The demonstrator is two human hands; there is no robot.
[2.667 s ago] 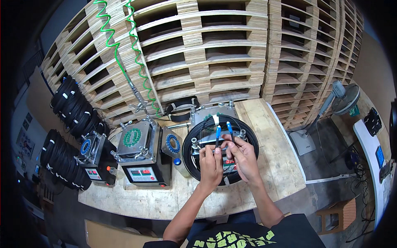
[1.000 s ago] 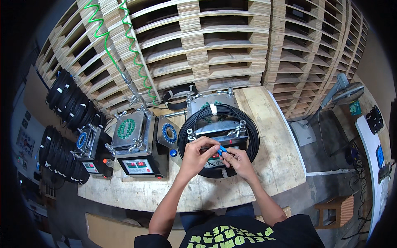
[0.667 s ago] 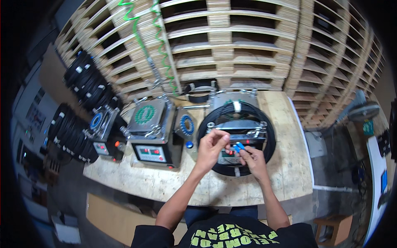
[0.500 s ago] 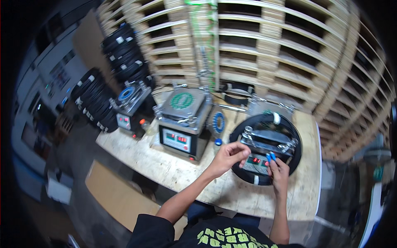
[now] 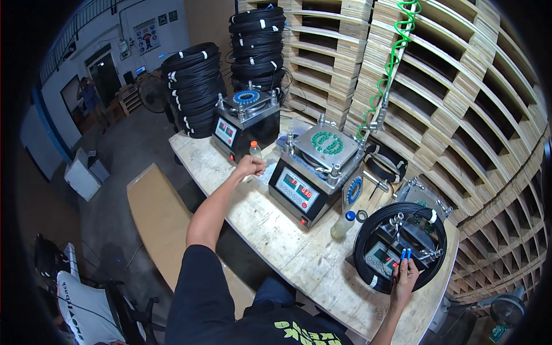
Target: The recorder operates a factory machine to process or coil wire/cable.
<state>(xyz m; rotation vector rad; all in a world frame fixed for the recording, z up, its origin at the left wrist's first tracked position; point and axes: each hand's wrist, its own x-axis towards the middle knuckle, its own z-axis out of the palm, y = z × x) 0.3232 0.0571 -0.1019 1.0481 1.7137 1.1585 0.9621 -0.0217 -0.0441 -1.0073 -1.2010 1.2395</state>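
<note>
My right hand (image 5: 405, 276) grips a pair of small blue cable connectors (image 5: 406, 253), their tips pointing up. Behind them a coil of black cable (image 5: 361, 253) with white ties hangs around a metal machine with a lit display panel (image 5: 380, 259). My left hand (image 5: 249, 167) reaches across the table, fingers curled together beside a small bottle with an orange cap (image 5: 255, 150). Whatever those fingers hold is too small to make out. To its right stands a boxy machine (image 5: 296, 190) with green-ringed round plate on top.
A third machine (image 5: 246, 112) with a blue ring sits at the table's far left. A blue-capped bottle (image 5: 343, 225) stands near the coil. Stacked black cable coils (image 5: 195, 89) and wooden pallets (image 5: 322, 52) rise behind. Cardboard (image 5: 161, 207) lies beside the wooden table (image 5: 299, 250).
My left hand has moved from beside the connectors away to the left, near the orange-capped bottle. The view has swung left. My right hand keeps its grip on the blue connectors.
</note>
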